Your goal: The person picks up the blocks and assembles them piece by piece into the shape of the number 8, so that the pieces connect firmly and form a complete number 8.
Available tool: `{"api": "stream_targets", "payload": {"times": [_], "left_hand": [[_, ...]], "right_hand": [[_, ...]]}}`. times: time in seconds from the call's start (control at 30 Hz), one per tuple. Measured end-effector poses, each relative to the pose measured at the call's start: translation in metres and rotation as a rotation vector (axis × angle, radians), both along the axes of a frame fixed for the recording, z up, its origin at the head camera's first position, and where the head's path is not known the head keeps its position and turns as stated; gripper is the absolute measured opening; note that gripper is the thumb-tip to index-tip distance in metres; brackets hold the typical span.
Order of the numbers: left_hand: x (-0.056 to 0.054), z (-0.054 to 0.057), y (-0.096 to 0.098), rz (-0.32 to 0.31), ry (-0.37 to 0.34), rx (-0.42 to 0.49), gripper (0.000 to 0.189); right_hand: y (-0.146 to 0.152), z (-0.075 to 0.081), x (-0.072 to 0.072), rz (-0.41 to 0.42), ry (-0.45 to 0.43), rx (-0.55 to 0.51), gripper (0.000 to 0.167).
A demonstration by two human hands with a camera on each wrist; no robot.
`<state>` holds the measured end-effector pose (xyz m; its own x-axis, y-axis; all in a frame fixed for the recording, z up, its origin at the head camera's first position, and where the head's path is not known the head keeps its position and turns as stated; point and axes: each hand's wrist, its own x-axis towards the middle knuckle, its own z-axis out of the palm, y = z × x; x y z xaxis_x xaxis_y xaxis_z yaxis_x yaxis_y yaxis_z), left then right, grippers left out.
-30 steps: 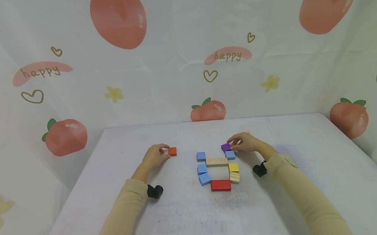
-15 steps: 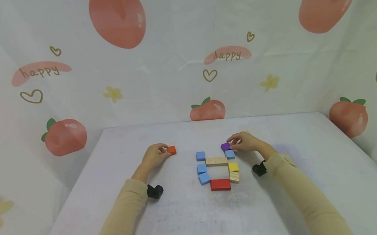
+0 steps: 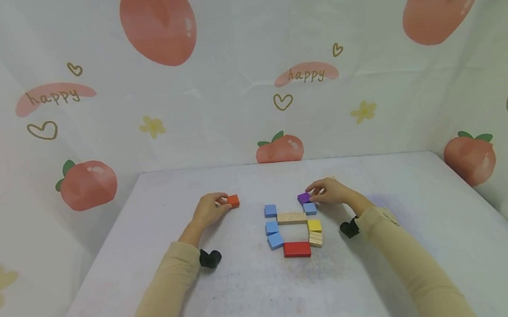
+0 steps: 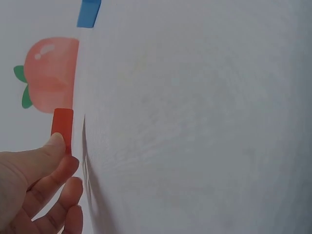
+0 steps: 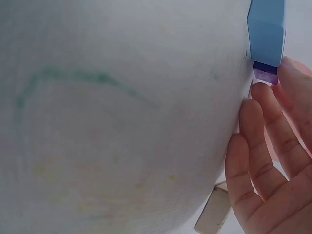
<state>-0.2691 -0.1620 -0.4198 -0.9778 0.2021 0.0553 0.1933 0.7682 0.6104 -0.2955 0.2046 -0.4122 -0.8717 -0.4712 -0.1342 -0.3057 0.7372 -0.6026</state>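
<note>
My left hand (image 3: 210,209) pinches an orange-red block (image 3: 233,201) between thumb and fingers, left of the block layout; the left wrist view shows the thumb (image 4: 54,146) pressed on its face. My right hand (image 3: 329,191) holds a purple block (image 3: 304,198) by its right side. That block sits just behind a blue block (image 3: 309,209) at the layout's back right corner. From the right wrist, the blue block (image 5: 266,31) hides most of the purple block (image 5: 265,73), and the other fingers are loosely bent near the table.
Three more blue blocks (image 3: 270,211) line the layout's left side. A long wooden block (image 3: 292,218) crosses the middle. Yellow (image 3: 314,225) and small wooden (image 3: 316,239) blocks form the right side, with a red block (image 3: 297,249) in front. Another wooden block (image 5: 213,212) lies behind my right hand.
My left hand has shifted the orange-red block slightly away and then a little to the right, toward the layout. My right hand and the purple block have stayed in place.
</note>
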Motion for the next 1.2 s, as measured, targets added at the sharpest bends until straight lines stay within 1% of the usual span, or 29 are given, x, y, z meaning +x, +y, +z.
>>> {"api": "stream_targets", "payload": {"times": [0.13,0.33,0.5,0.7,0.9,1.0,1.1,1.2], "left_hand": [[-0.001,-0.001,0.003,-0.004,0.011,0.008,0.039],[-0.002,0.000,0.013,0.008,-0.004,0.027,0.037],[-0.001,0.001,0.020,-0.018,0.003,0.028,0.036],[-0.003,0.002,0.030,-0.027,-0.023,0.008,0.035],[-0.005,0.003,0.041,-0.055,-0.013,-0.015,0.034],[-0.007,0.004,0.047,-0.060,-0.022,-0.025,0.034],[-0.008,0.006,0.053,-0.071,-0.014,-0.049,0.034],[-0.010,0.007,0.057,-0.076,-0.009,-0.061,0.034]], "right_hand": [[0.000,0.000,0.001,0.002,0.006,-0.002,0.033],[0.000,0.000,0.001,0.009,0.023,-0.005,0.032],[-0.001,-0.001,0.001,-0.006,0.015,-0.007,0.032],[0.000,0.002,0.003,-0.019,0.001,0.001,0.032],[0.000,0.001,0.003,-0.014,-0.002,-0.004,0.032],[0.000,0.000,0.002,-0.016,-0.007,-0.009,0.032],[0.001,0.000,0.002,-0.021,-0.005,-0.009,0.032],[0.001,0.000,0.001,-0.006,0.011,-0.006,0.032]]}}
